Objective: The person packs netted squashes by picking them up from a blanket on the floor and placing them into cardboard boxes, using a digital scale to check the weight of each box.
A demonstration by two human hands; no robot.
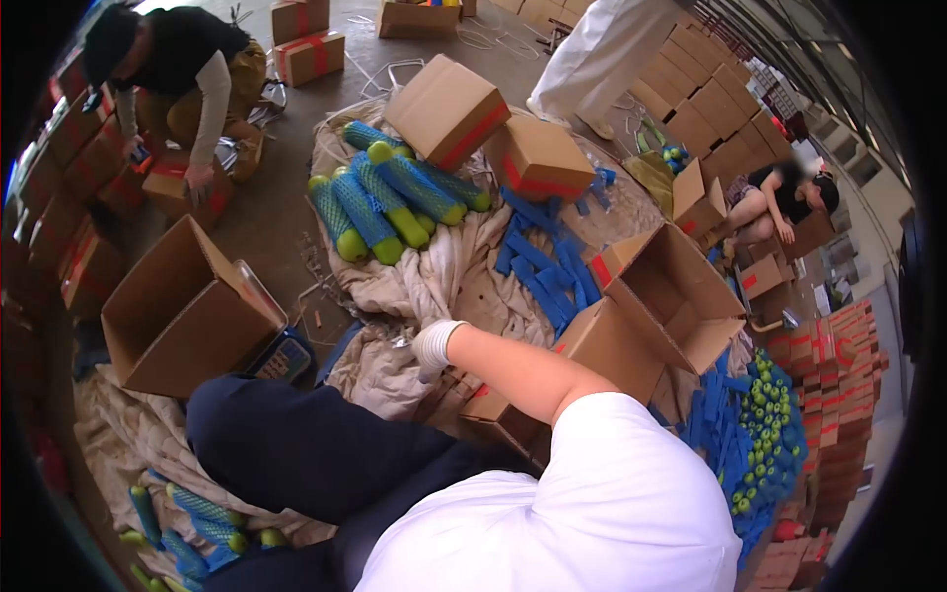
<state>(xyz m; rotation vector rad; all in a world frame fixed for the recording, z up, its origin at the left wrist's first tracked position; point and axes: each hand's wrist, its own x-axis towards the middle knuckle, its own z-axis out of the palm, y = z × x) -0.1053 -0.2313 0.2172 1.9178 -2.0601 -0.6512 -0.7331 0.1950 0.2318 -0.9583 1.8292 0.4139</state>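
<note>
My right hand (pixel 431 353), in a pale glove with a ribbed cuff, hangs low over the crumpled beige cloth (pixel 459 252), near a small shiny item (pixel 400 342). Its fingers are partly hidden and blurred, so their grip cannot be made out. My left hand is not in view. Beyond the right hand lies a pile of long green vegetables in blue net sleeves (pixel 395 192). An open cardboard box (pixel 187 311) stands on a blue-edged device (pixel 284 357) to the left. Loose blue sleeves (pixel 543 261) lie to the right of the pile.
Closed boxes (pixel 449 109) stand behind the pile; open boxes (pixel 671 296) are at right. More sleeved vegetables (pixel 202 523) lie lower left, and many green ones (pixel 764 424) lower right. One person (pixel 187 79) kneels upper left, another (pixel 602 59) stands, a third (pixel 779 202) sits at right.
</note>
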